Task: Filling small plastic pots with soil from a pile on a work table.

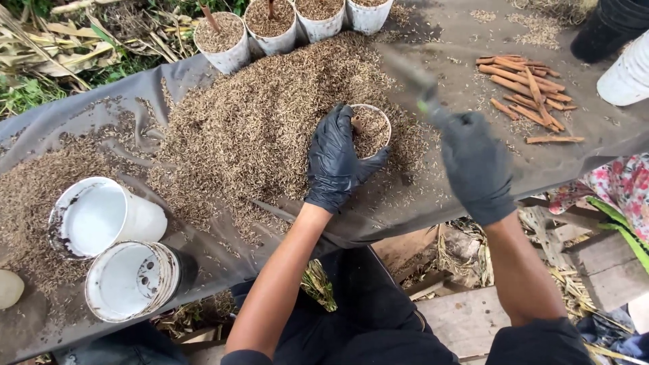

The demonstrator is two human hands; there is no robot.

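Cup (370, 130), mid-frame in the husk pile (257, 128), sits cradled by our left hand (336, 162), fingers curled round its rim to steady it, while our right hand (476, 165) grips a blurred tool (412, 78) above.

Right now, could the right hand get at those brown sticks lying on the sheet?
Probably yes. The right hand is raised just beside the sticks, with only bare sheet between them, though it already grips a blurred tool.

Two black-gloved hands (336, 159) (476, 165), five husk-filled white cups, four in the back row (222, 39) and one (370, 130) apart, two stacks of empty cups (101, 216) (132, 278), one pile of cut sticks (531, 91).
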